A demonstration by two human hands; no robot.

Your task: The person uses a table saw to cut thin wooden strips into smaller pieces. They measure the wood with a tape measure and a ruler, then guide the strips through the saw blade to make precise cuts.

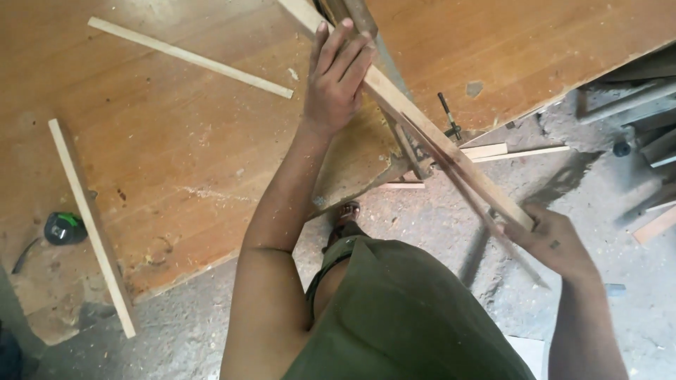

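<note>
A long pale wooden strip (422, 123) runs diagonally from the top centre down to the right, past the edge of the brown workbench (176, 155). My left hand (338, 74) lies flat on the strip's upper part, fingers together and extended, pressing it against the bench. My right hand (553, 243) grips the strip's lower end, off the bench over the floor. A thin dark sliver (493, 225) hangs along the strip's underside near my right hand. A metal clamp or vise (422, 158) sits under the strip at the bench edge.
Two loose wooden slats lie on the bench, one at the upper left (190, 58) and one along the left edge (91, 225). A green and black tape measure (65, 229) sits beside it. Dusty concrete floor (605, 211), offcuts (517, 151) and metal bars (634, 98) at right.
</note>
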